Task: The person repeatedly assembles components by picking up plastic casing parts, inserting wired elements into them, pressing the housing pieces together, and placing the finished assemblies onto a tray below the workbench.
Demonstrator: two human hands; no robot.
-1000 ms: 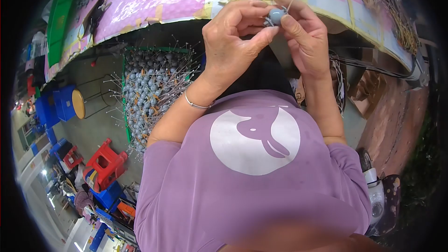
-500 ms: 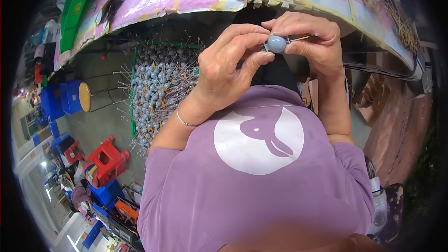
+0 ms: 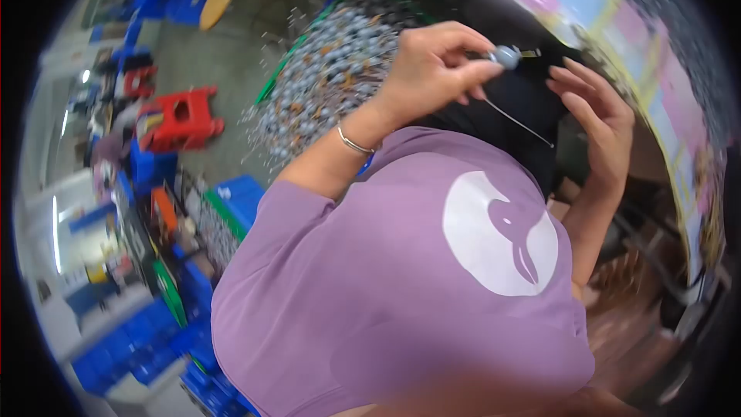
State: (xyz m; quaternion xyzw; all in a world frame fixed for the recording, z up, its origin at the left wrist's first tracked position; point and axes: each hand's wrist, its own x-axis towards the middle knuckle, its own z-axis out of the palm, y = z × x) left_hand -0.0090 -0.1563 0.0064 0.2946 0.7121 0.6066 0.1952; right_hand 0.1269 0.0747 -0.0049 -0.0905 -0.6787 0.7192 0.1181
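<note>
My left hand (image 3: 436,66) pinches a glossy grey-blue ball (image 3: 507,57) between thumb and fingers. A short yellowish tip sticks out of the ball's far side. From under the same hand a thin wire stem (image 3: 519,122) slants down to the right, ending in a small knob. My right hand (image 3: 598,108) is apart from the ball, its fingers stretched and slightly spread, holding nothing. Left of my left forearm is a green-edged container with a heap of similar balls (image 3: 332,62) on wire stems, blurred by motion.
A worktable (image 3: 652,46) covered in pink, blue and yellow sheets curves along the upper right, with a dark grey pile (image 3: 679,15) on it. On the floor at left stand a red stool (image 3: 182,120) and a blue stool with a round yellowish seat (image 3: 216,5). Blue bins (image 3: 127,347) lie lower left.
My right hand has let go of the ball and moved away to the right. My left hand keeps the ball. The view has turned toward the left, showing more of the floor.
</note>
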